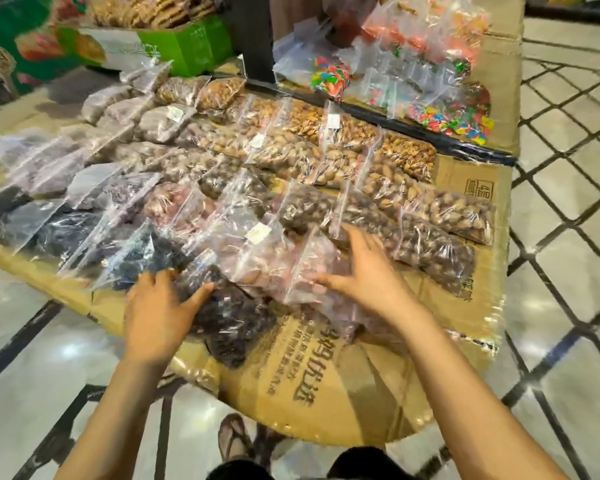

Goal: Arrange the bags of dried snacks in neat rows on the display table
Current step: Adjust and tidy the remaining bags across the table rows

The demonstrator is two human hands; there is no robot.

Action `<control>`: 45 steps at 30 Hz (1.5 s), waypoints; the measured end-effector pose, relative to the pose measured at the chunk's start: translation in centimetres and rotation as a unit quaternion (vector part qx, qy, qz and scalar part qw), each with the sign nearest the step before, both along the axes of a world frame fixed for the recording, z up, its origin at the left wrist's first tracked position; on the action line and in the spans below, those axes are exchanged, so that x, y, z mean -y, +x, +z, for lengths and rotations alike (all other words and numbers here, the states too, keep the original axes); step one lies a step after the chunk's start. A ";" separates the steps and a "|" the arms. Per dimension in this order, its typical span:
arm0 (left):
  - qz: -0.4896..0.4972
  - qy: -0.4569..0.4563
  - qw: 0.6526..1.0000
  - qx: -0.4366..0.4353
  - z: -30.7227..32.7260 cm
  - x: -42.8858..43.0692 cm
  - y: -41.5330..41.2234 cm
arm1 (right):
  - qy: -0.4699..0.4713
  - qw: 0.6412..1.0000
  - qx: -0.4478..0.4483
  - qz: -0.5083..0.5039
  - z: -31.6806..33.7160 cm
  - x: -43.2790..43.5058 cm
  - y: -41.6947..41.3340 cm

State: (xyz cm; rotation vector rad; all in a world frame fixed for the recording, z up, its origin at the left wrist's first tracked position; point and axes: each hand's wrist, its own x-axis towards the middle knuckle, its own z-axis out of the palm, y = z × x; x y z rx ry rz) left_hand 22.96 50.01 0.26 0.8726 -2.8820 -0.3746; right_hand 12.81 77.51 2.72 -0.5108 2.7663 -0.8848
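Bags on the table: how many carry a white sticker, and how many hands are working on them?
White stickers that can be made out: 4
Hands: 2, the left hand and the right hand
Total: 6

Clear zip bags of dried snacks (291, 157) are lying in slanting, overlapping rows across the display table (465, 313), which is showing a flattened cardboard covering. Pale tan nuts are filling the far rows, darker brown ones the middle, and near-black dried fruit the left end. At the near edge a dark reddish bag (232, 320) is lying out of line, just beside a pinkish-brown bag (312, 271) that is tilting across its neighbours.
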 end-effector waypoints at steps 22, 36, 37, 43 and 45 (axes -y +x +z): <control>-0.189 0.142 0.971 -0.048 2.2 6.4 -3.1 | -0.037 0.989 0.016 -0.141 1.8 9.9 -0.9; -0.257 0.313 0.913 0.051 2.1 4.5 -12.3 | 0.084 0.994 0.073 -0.013 -1.2 12.3 -1.0; -0.256 0.325 0.909 0.053 2.0 4.9 -12.7 | 0.054 0.995 0.074 -0.036 -1.0 12.3 -0.9; -0.335 0.322 0.883 0.058 2.6 7.7 -14.5 | 0.015 0.986 0.091 -0.140 -0.1 14.7 0.7; -0.345 0.352 0.869 0.051 2.8 9.5 -15.3 | 0.068 0.982 0.098 -0.148 0.3 16.2 1.1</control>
